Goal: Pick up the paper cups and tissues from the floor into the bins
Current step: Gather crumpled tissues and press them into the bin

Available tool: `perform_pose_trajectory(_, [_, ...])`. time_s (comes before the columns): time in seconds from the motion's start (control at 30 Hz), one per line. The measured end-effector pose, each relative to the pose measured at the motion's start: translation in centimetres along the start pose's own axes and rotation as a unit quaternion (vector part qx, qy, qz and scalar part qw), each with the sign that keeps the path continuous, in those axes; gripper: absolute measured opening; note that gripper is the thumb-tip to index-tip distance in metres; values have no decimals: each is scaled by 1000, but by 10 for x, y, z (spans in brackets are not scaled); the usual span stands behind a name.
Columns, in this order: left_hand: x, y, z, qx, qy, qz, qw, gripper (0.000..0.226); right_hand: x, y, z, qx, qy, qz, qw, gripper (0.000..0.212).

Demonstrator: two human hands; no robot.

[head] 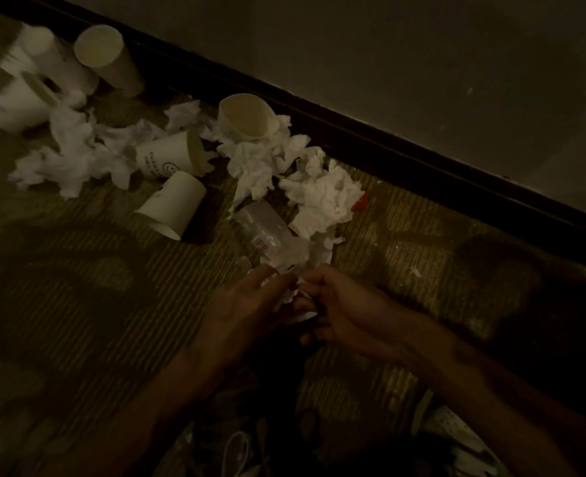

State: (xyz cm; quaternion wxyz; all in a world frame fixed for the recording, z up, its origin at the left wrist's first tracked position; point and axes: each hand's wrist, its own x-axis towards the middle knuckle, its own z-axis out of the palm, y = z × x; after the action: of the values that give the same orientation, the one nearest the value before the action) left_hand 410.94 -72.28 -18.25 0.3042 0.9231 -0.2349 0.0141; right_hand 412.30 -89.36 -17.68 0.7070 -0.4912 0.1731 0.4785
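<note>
Grip: my left hand [247,304] and right hand [339,304] meet on one crumpled tissue [286,296], and the fingers of both curl round it.
Where it is: the tissue is between my fingertips, lifted off the carpet [78,304] as far as I can tell in this dim light.
Just beyond my fingertips: a clear plastic cup [264,228] lies on its side, touching the tissue heap [322,197] further out.
Further out, to the left of the grip: paper cups on their sides, the nearest a plain paper cup [171,204].
Under my wrists: a dark opening [229,445] with pale things in it (the bin, I judge, though it is too dark to be sure).
Risk, tearing: the wad is soft and loosely bunched. Pulling with both hands could split it, and a piece could fall short of the bin.
Risk, snagging: if a tail of it runs under the plastic cup, lifting would drag that cup along.
Risk, missed scraps: in this gloom small white bits are easy to overlook.
</note>
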Motion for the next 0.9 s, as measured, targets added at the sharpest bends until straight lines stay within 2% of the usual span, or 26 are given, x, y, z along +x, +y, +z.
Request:
perform_pose_trajectory(0.1, [-3, -5, -7, 1, -31, -21, 999, 55, 0, -4, 9, -80, 59, -12, 995, 35])
perform_pose_trajectory(0.23, [-1, -8, -21, 35, -10, -19, 999, 48, 3, -22, 28, -206, 73, -33, 975, 38])
perform_pose_trajectory(0.37, [-1, -30, -46, -37, 36, -120, 991, 52, 22, -45, 61, -320, 94, -80, 939, 46])
perform_pose_trajectory(0.43, [-4, -44, -58, -12, 68, -154, 986, 55, 35, -59, 72, -390, 105, -165, 900, 41])
perform_pose_trajectory(0.5, [-5, -61, -70, -17, 116, -236, 965, 48, 49, -78, 78, -438, 111, -253, 856, 27])
perform_pose_trajectory(0.57, [-2, -78, -79, -92, 186, -333, 920, 41, 65, -96, 83, -500, 116, -308, 801, 16])
perform_pose_trajectory(0.6, [0, -86, -82, -132, 207, -371, 896, 37, 75, -103, 85, -541, 115, -324, 768, 20])
perform_pose_trajectory(0.7, [5, -106, -86, -203, 203, -404, 869, 26, 104, -115, 95, -659, 91, -334, 668, 42])
perform_pose_trajectory(0.77, [7, -116, -82, -254, 189, -414, 854, 28, 121, -116, 101, -710, 71, -337, 614, 51])
perform_pose_trajectory(0.83, [9, -125, -76, -288, 184, -450, 826, 32, 134, -113, 106, -746, 48, -308, 588, 54])
perform_pose_trajectory(0.9, [14, -132, -73, -328, 188, -481, 791, 30, 144, -107, 107, -770, 38, -271, 576, 57])
